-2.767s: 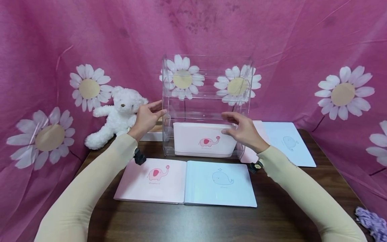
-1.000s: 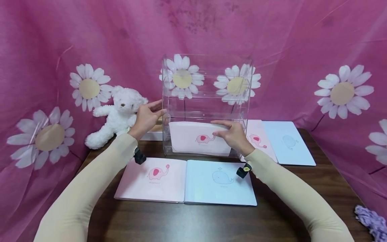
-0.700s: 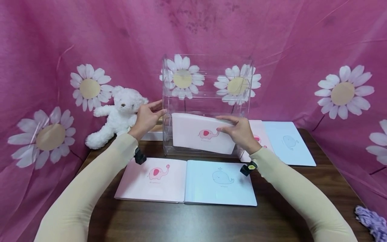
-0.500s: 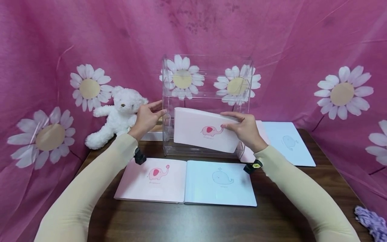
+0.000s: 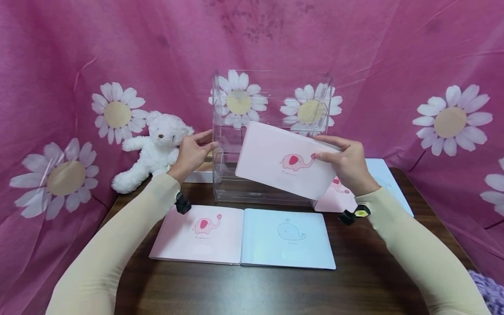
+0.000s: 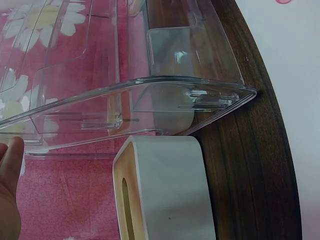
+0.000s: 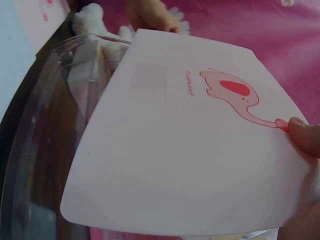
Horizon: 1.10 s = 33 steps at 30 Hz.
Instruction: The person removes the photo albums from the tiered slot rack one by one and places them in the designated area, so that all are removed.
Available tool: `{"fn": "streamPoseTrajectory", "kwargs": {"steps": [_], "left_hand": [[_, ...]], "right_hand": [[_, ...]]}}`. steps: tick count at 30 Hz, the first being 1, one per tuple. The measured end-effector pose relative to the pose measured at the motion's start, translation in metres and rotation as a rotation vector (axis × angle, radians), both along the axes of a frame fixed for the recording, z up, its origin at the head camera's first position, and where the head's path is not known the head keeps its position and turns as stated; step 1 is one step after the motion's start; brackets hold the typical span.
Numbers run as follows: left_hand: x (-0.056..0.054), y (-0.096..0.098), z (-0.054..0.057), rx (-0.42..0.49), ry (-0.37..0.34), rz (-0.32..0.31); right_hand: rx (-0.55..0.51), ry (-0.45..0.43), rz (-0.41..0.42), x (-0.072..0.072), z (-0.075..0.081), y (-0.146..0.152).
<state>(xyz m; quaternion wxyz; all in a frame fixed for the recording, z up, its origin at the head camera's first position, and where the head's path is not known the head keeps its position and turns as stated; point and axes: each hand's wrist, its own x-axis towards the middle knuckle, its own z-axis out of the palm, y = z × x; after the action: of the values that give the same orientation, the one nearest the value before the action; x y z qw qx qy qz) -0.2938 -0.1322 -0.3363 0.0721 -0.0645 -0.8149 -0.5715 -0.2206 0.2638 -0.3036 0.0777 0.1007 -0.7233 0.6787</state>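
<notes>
My right hand [image 5: 348, 162] pinches the right end of a pink booklet [image 5: 271, 164] with a red elephant on its cover, thumb in front. The booklet is tilted, its left end higher, in front of a clear plastic rack [image 5: 271, 194]. In the right wrist view, the booklet's cover [image 7: 165, 160] fills most of the picture and the thumb [image 7: 306, 137] presses its edge. My left hand [image 5: 192, 153] touches the rack's left side with extended thumb and fingers. Only part of that hand [image 6: 9, 185] shows in the left wrist view, against the clear panel [image 6: 75, 107].
A pink elephant booklet [image 5: 197, 247] and a blue whale booklet [image 5: 289, 253] lie side by side in front. Another pink one [image 5: 334, 201] and blue one [image 5: 382, 168] lie right of the rack. At left are a white teddy bear [image 5: 149, 153] and a white box with a wooden top [image 6: 172, 185].
The pink booklet has come up out of the rack's lower tier and moved right with my right hand, tilting on the way. My left hand stays at the rack's side.
</notes>
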Motion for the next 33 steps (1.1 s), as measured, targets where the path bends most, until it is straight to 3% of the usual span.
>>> {"fn": "streamPoseTrajectory", "kwargs": {"steps": [4,7,19,25,29,33], "left_hand": [[0.000,-0.001,0.000,-0.004,-0.023,0.002],[0.001,-0.001,0.001,0.008,-0.025,-0.001],[-0.002,-0.001,0.000,0.008,-0.013,-0.005],[-0.001,0.000,-0.001,-0.002,-0.019,0.011],[0.000,0.001,0.000,0.006,-0.015,0.009],[0.001,0.002,0.000,-0.002,-0.010,0.012]], "right_hand": [[-0.156,-0.003,0.059,0.006,0.006,0.016],[-0.211,-0.012,0.083,0.011,0.008,0.029],[-0.117,-0.047,0.051,0.033,0.017,0.091],[-0.148,-0.074,0.108,0.040,0.017,0.129],[-0.146,-0.128,0.117,0.045,0.013,0.155],[-0.077,-0.217,0.095,0.047,0.006,0.174]]}}
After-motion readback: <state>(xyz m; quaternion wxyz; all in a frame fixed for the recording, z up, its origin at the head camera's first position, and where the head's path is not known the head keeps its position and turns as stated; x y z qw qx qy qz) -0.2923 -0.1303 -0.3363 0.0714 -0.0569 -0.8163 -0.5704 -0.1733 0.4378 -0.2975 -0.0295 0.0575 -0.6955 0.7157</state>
